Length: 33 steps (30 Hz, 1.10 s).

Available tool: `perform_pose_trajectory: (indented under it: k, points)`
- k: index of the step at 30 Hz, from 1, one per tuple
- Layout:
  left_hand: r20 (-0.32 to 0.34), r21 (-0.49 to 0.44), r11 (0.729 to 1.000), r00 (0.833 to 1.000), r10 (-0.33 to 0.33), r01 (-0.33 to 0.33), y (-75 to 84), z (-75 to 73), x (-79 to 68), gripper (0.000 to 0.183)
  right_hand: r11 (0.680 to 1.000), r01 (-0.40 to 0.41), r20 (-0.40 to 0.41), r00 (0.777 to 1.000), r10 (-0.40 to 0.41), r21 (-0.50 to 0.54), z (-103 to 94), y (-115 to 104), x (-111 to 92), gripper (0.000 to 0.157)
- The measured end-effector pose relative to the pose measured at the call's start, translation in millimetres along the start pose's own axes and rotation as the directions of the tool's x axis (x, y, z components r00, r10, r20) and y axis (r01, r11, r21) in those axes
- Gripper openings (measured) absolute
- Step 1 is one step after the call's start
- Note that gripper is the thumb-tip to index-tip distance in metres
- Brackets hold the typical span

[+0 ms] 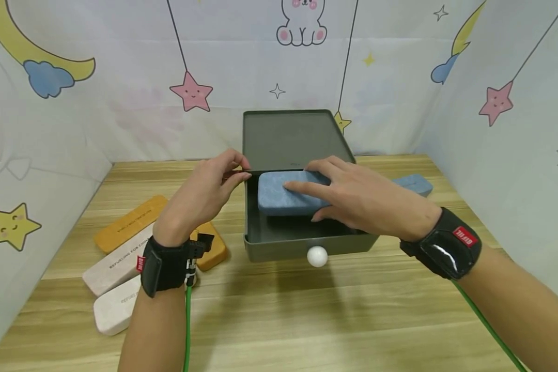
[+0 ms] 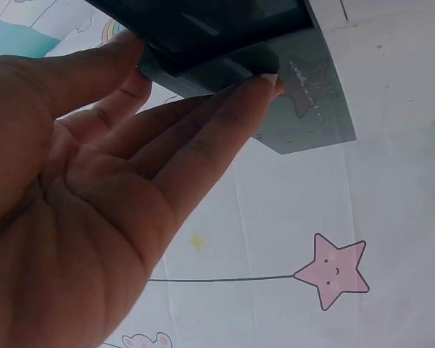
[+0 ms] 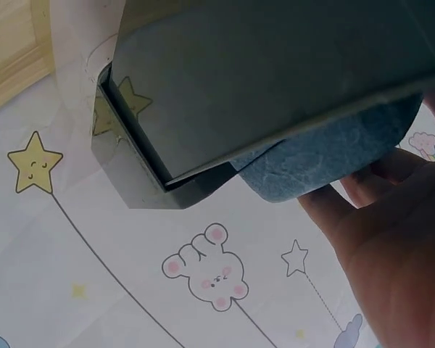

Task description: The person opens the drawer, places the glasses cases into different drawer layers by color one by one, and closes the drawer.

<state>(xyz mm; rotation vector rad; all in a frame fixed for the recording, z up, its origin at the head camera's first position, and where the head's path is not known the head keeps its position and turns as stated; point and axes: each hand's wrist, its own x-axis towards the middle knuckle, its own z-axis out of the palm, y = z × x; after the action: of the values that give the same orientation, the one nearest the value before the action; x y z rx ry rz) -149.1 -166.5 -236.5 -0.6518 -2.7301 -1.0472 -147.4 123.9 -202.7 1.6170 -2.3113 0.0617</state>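
A dark grey-green box [image 1: 302, 249] with a white ball knob [image 1: 317, 256] on its front stands mid-table, its lid [image 1: 290, 137] raised at the back. My left hand [image 1: 202, 188] pinches the box's left edge near the hinge; the left wrist view shows thumb and fingers around that edge. In my right hand [image 1: 365, 196] is a blue glasses case [image 1: 274, 194], tilted over the box's inside. Its thumb lies at the near side, with fingers across the top and far side. Whether the case touches the box floor is hidden.
Left of the box lie orange cases [image 1: 130, 222] and pale cases [image 1: 116, 266], partly behind my left forearm. Another blue case [image 1: 414, 184] lies at the right, beyond my right wrist. Printed cloth walls [image 1: 135, 103] enclose the table's back and sides.
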Motion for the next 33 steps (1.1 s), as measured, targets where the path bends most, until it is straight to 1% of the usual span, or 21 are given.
perform_pose_trajectory:
  k: [3,12,22,28,33]
  points:
    - [0.005,0.008,1.0,1.0,-0.007,0.007,0.4,-2.1,-0.8,0.014,1.0,0.004,0.008,1.0,-0.004,-0.015,-0.1,-1.9,3.3,0.065]
    - [0.004,0.017,1.0,1.0,-0.009,0.009,-0.7,-0.1,-0.9,0.015,0.998,-0.004,0.037,0.999,0.007,-0.067,5.5,-3.9,5.4,0.063]
    - [-0.004,0.023,1.0,1.0,0.002,-0.002,-0.1,0.0,-0.4,0.014,0.999,-0.008,0.072,0.997,0.01,-0.034,12.7,-0.8,3.6,0.063]
    - [-0.004,0.021,1.0,1.0,0.005,-0.005,0.2,0.7,-0.4,0.015,1.0,-0.019,0.075,0.997,0.019,-0.008,15.1,0.8,3.6,0.063]
    - [-0.005,0.026,1.0,1.0,0.007,-0.007,-0.1,1.4,0.4,0.015,0.999,-0.033,0.09,0.995,0.034,-0.015,16.9,1.6,3.3,0.063]
